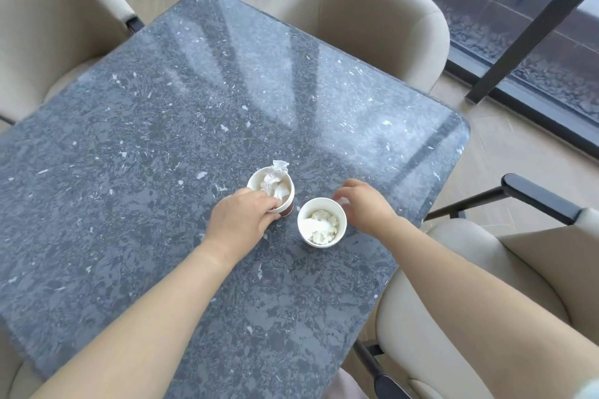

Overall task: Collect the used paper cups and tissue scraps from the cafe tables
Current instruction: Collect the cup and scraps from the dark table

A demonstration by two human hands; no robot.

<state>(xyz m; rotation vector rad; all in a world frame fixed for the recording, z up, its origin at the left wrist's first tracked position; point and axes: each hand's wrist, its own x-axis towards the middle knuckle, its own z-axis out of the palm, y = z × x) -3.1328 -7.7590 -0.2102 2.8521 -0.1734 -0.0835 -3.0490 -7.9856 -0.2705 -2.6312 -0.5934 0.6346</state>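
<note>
- Armchairs, beige upholstered: four counted. Far-left armchair [48, 36] at the table's left corner. Near-left armchair [11, 372] shows only as a sliver at the bottom edge.
- Table [162, 139]: one, dark grey speckled stone top with rounded corners and a glossy surface.
- Left hand [241, 219]: reaches over the table, fingers curled over the near rim of the left paper cup, grasping it.
- Left paper cup [256, 179]: upright on the table near its middle, white inside, brown outer wall visible below the fingers.
- Left tissue wad [275, 183]: one crumpled white scrap inside the left paper cup, its top standing above the far rim.
- Right paper cup [324, 206]: upright, just beside the left paper cup, not touching it. Cups counted: two.
- Right tissue wad [319, 226]: one, crumpled, lying low inside the right paper cup. Wads counted: two.
- Right hand [364, 204]: fingers curled down at the right paper cup's far-right rim. Whether it has a hold cannot be told.
- Far-centre armchair [363, 19]: at the table's far edge.
- Right armchair [470, 269]: at the right edge, with a black armrest [538, 196].
- Window frame [534, 26]: dark, along the upper right.
</note>
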